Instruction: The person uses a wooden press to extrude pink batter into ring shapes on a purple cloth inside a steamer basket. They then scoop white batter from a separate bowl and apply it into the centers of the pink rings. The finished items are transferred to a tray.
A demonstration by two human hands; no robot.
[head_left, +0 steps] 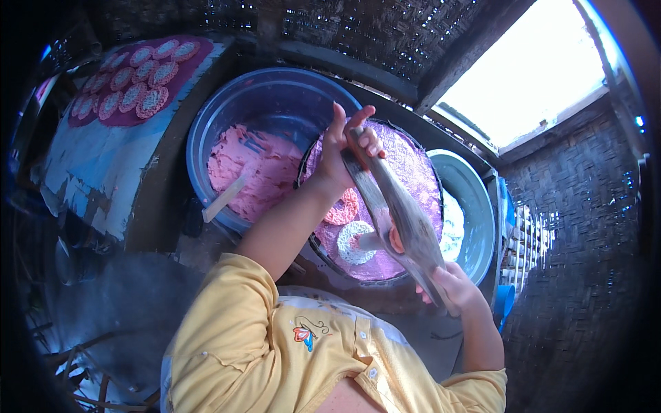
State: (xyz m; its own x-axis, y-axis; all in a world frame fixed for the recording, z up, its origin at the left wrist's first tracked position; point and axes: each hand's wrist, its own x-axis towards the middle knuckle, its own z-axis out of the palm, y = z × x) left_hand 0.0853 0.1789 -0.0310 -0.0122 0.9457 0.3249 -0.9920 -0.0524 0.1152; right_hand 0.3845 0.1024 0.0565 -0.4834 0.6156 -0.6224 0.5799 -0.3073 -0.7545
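Note:
A wooden hand press (406, 213) of two long handles slants over a round tray (413, 155) lined with shiny purple sheet. At its upper end, my left hand (337, 155) closes round the handles, thumb and one finger sticking out. My right hand (458, 286) grips the lower end. A pale tube (370, 239) juts from the press's middle, and pink dough (396, 238) shows between the handles. Under the tube lies a white lacy dough disc (353, 252) with a little pink on it. Beside it sits a pink lacy disc (343, 208), partly hidden by my left forearm.
Left of the tray, a blue basin (206, 103) holds pink dough (241, 182) and a flat stick (226, 198). At right, a grey-green basin (476, 196) contains white dough (451, 224). Several pink-and-white discs (144, 71) rest on a sheet at far left. Woven walls (571, 186) stand close.

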